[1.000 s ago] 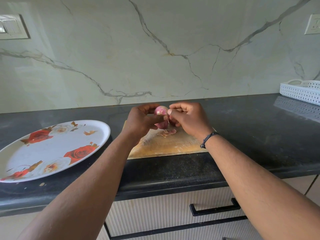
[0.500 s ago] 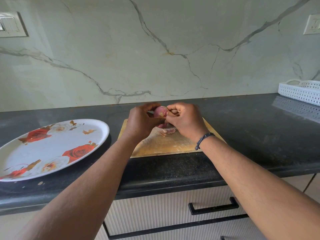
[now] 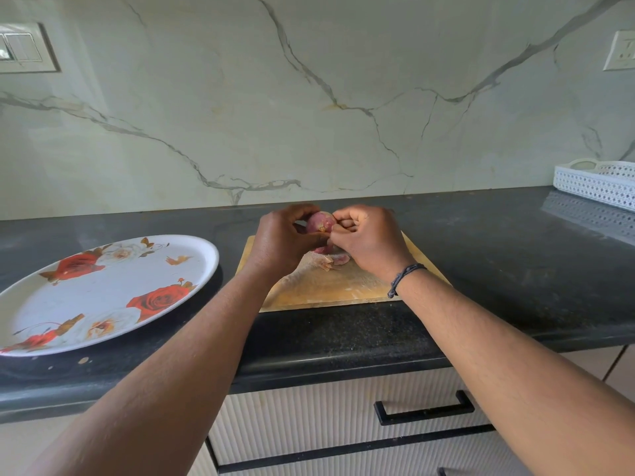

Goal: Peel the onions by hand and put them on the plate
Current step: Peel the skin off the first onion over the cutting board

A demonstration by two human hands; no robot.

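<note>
Nearest the person, at about 9 o'clock from the hands, the rose-patterned plate (image 3: 103,293) sits on the dark counter (image 3: 498,269) and carries no onion, so nothing has been delivered yet. Further in, the wooden cutting board (image 3: 343,286) lies just right of the plate, with a few loose skins (image 3: 331,261) on it under the hands, which suggests peeling is under way. Above the board, the left hand (image 3: 281,240) curls around the onion (image 3: 320,223), gripping it from its 9 o'clock side. The right hand (image 3: 367,238) meets it from 3 o'clock, with its fingertips (image 3: 338,223) bunched against the onion's side, apparently pinching at the skin. The onion shows pinkish-red; how much skin is left cannot be told. By this judgement, the peel must be finished and the onion moved to the plate. No other onions show. A white basket (image 3: 598,183) sits far off at 2 o'clock.
</note>
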